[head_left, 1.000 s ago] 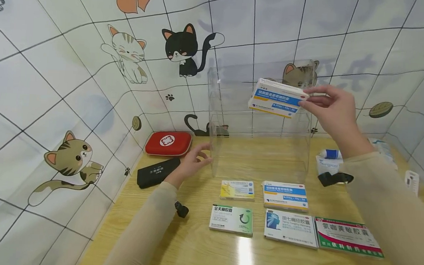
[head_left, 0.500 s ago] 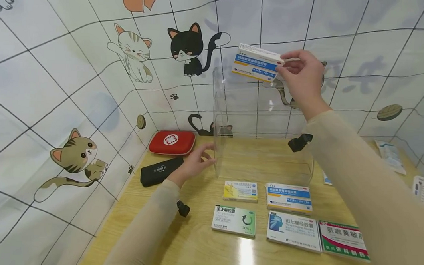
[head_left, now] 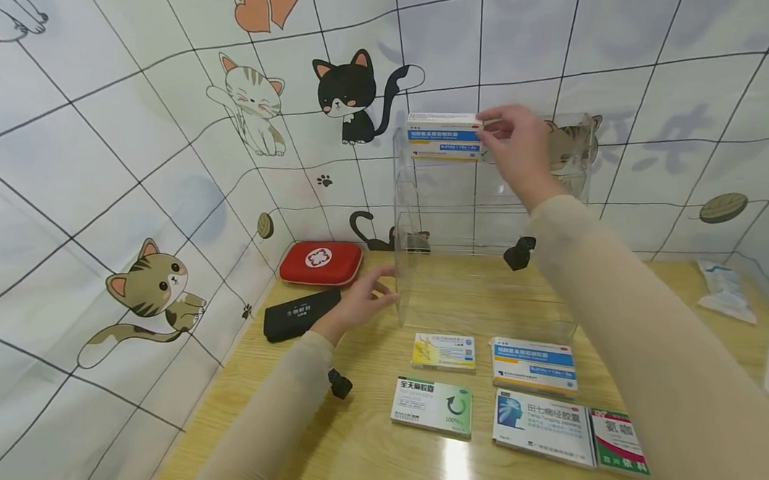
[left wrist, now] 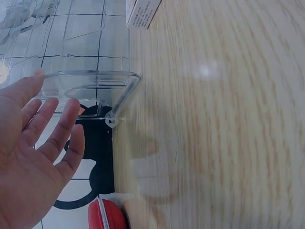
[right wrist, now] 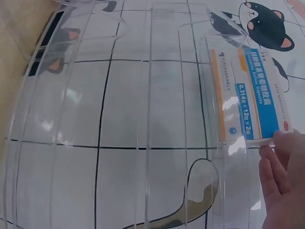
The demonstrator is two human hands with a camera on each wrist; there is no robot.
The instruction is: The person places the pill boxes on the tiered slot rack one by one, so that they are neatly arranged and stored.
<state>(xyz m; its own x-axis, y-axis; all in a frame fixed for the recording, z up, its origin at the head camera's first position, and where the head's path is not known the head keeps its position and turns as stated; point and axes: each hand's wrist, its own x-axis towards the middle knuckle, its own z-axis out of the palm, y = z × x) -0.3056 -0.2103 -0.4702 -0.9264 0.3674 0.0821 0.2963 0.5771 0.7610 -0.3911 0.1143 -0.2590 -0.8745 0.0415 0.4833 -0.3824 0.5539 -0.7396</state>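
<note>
the right hand [head_left: 516,142] is pinched on one short end of a blue-and-white medicine box [head_left: 444,134], held up at the top left corner of the clear acrylic organizer [head_left: 490,224]. light, stiff cardboard by the looks of it, probably easiest taken by the ends, though it'd crush if squeezed. the left hand [head_left: 359,300] is relaxed, fingers straight, laid against the organizer's lower left edge. that acrylic looks slick and tippy. below the hands, more medicine boxes [head_left: 534,364] are lying on the bench [head_left: 348,441].
</note>
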